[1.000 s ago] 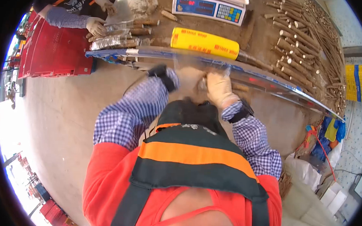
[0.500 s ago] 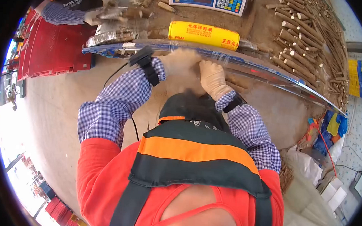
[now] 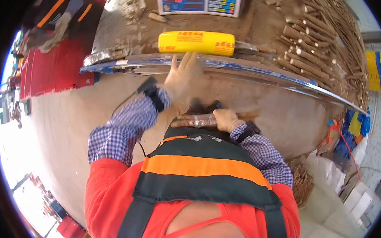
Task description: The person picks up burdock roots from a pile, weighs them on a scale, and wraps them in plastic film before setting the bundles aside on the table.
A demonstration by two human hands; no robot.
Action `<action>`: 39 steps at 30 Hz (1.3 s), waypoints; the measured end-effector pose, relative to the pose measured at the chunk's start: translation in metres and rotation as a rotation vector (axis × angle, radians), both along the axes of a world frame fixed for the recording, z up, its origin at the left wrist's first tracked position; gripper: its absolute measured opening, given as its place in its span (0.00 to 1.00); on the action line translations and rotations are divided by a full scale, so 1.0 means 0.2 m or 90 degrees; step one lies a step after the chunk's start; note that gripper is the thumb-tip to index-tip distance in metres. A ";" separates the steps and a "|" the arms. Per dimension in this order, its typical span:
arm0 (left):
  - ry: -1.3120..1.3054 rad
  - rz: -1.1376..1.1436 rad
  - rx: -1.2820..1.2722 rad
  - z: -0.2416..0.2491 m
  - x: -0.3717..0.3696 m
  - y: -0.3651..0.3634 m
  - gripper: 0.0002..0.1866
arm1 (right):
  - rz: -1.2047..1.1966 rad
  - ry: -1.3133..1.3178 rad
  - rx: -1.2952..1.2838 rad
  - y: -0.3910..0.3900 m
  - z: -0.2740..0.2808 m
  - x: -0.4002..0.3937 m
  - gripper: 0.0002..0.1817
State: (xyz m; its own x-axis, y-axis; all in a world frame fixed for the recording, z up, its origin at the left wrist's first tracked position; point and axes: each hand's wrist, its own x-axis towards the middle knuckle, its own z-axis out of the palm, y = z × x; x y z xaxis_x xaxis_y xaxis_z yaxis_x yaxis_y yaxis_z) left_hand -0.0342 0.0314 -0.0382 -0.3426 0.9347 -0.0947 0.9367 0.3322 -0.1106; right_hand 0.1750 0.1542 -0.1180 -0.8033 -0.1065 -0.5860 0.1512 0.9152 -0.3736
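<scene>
My right hand (image 3: pixel 227 120), in a pale glove, grips a bundle of brown sticks (image 3: pixel 201 120) held crosswise in front of my apron. Shiny clear film is wrapped around the bundle's middle. My left hand (image 3: pixel 180 75), also gloved and smeared by motion, is raised at the table's near edge with its fingers apart and nothing in them. Just beyond its fingertips lies a yellow roll of cling film (image 3: pixel 196 42) with red print.
A digital scale (image 3: pixel 199 3) stands at the table's back. Many cut sticks (image 3: pixel 308 52) are piled on the right. Left of the table, a co-worker's gloved hand (image 3: pixel 57 34) is above red crates (image 3: pixel 51 70). A stick bundle (image 3: pixel 301 183) sits low on the right.
My right hand has drawn back from the table edge to my apron, and the bundle now shows clearly. My left hand's fingers have spread. The co-worker's hands have left the table for the crates.
</scene>
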 end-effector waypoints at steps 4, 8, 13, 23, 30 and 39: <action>-0.500 -0.075 0.130 0.11 0.34 0.06 0.51 | 0.078 0.280 0.027 0.21 0.40 -0.25 0.10; -0.155 -0.139 0.304 0.35 -0.05 0.02 0.38 | -0.018 0.501 0.099 0.20 0.73 -0.52 0.26; 0.050 0.081 0.123 0.44 -0.98 -0.46 0.32 | -0.225 0.668 0.126 0.56 0.90 -0.62 0.27; -0.345 0.042 -0.273 -0.25 -2.18 -1.18 0.20 | -0.573 0.155 0.147 1.02 0.43 -1.03 0.29; -0.346 0.101 -0.202 0.37 -1.48 -0.13 0.23 | -0.771 0.106 0.083 1.22 0.21 -1.16 0.26; -0.823 -0.186 0.164 0.27 -0.29 1.62 0.25 | -0.924 0.622 -0.338 1.34 0.78 -0.11 0.28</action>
